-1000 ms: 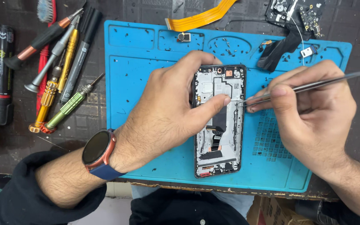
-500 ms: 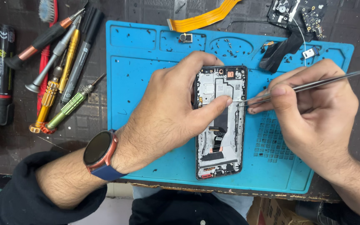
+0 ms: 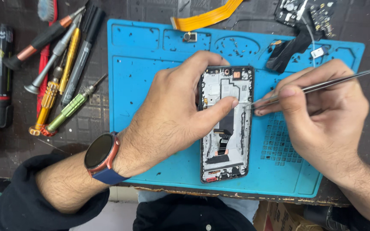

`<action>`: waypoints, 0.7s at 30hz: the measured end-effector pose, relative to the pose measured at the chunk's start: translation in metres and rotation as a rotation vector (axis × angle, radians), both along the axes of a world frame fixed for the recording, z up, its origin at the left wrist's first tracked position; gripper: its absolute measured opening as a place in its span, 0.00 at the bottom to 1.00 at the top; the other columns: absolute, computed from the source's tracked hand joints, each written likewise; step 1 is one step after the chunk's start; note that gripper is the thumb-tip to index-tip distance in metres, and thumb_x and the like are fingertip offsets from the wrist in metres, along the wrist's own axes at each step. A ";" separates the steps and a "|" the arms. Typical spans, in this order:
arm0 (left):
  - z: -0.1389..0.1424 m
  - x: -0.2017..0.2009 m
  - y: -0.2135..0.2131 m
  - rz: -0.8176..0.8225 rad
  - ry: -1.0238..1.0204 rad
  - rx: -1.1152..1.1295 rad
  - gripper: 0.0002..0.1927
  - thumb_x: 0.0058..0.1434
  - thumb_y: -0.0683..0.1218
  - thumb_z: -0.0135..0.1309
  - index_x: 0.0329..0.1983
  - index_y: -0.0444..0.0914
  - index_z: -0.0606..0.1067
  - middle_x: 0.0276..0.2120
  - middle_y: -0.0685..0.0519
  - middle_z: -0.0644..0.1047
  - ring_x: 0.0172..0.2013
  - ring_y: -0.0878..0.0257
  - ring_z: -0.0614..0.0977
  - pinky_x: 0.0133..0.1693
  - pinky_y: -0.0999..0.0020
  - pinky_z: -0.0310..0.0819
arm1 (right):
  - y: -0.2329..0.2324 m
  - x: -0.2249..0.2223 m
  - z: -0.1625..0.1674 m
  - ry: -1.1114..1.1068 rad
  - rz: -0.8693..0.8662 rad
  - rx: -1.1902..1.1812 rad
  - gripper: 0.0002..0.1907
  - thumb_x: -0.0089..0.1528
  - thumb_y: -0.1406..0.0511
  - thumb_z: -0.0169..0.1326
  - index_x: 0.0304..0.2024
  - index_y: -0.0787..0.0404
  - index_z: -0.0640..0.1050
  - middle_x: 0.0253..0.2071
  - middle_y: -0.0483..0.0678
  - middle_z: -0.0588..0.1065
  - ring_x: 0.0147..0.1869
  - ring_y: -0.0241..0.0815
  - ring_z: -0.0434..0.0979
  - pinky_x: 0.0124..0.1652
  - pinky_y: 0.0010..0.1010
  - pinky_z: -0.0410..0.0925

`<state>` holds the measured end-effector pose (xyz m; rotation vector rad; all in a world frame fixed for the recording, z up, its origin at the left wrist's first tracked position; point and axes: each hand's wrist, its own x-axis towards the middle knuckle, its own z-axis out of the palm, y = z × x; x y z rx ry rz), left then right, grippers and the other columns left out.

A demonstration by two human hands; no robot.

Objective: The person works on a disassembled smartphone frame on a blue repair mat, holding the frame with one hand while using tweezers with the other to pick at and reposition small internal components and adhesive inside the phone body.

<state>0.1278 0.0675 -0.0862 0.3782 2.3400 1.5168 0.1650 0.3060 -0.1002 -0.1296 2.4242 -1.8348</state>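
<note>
At the centre of the frame, an opened phone (image 3: 226, 124) is lying lengthwise on a blue repair mat (image 3: 150, 68), which is covering the dark table (image 3: 22, 141). The left hand (image 3: 172, 115) is gripping the phone, fingers curled over its upper left edge and thumb pressing across its inner frame. The right hand (image 3: 322, 122) is pinching a pair of metal tweezers (image 3: 317, 87), whose tips are touching the phone's right edge just beside the thumb. The left hand is hiding the phone's left side.

At the upper left, screwdrivers (image 3: 61, 72) with gold, green and grey handles are lying beside a black cylindrical pen-like tool (image 3: 3, 72) bearing a red band. At the top, an orange flex ribbon (image 3: 206, 17) is resting across the mat's edge. At the upper right, loose circuit boards (image 3: 307, 13) and a black part (image 3: 285, 53) are lying. A cardboard box (image 3: 279, 214) is showing at the lower right.
</note>
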 end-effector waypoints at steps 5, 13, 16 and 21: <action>-0.002 0.000 -0.001 0.005 0.048 0.024 0.23 0.60 0.47 0.63 0.54 0.34 0.72 0.34 0.49 0.84 0.27 0.65 0.87 0.28 0.71 0.80 | -0.002 0.001 -0.002 -0.009 -0.034 -0.032 0.08 0.73 0.72 0.47 0.48 0.68 0.61 0.40 0.55 0.74 0.45 0.44 0.84 0.45 0.36 0.84; -0.003 0.000 -0.003 -0.010 0.017 0.007 0.23 0.62 0.48 0.64 0.56 0.34 0.72 0.33 0.51 0.84 0.29 0.66 0.88 0.29 0.72 0.82 | 0.000 -0.001 -0.001 -0.032 0.005 -0.028 0.06 0.73 0.73 0.47 0.46 0.68 0.62 0.41 0.55 0.74 0.46 0.45 0.84 0.45 0.37 0.84; -0.003 0.002 -0.002 -0.002 0.005 0.017 0.23 0.61 0.48 0.63 0.55 0.34 0.72 0.33 0.51 0.84 0.28 0.66 0.87 0.28 0.71 0.81 | 0.001 0.000 -0.002 -0.032 0.012 -0.029 0.06 0.73 0.73 0.47 0.47 0.68 0.62 0.41 0.55 0.74 0.46 0.44 0.84 0.45 0.37 0.83; -0.002 0.001 -0.002 -0.014 0.022 0.015 0.23 0.62 0.48 0.64 0.56 0.34 0.72 0.34 0.51 0.85 0.31 0.66 0.89 0.31 0.72 0.83 | -0.001 0.001 0.000 -0.019 -0.006 -0.022 0.08 0.72 0.72 0.47 0.47 0.68 0.61 0.40 0.55 0.74 0.45 0.44 0.84 0.45 0.36 0.84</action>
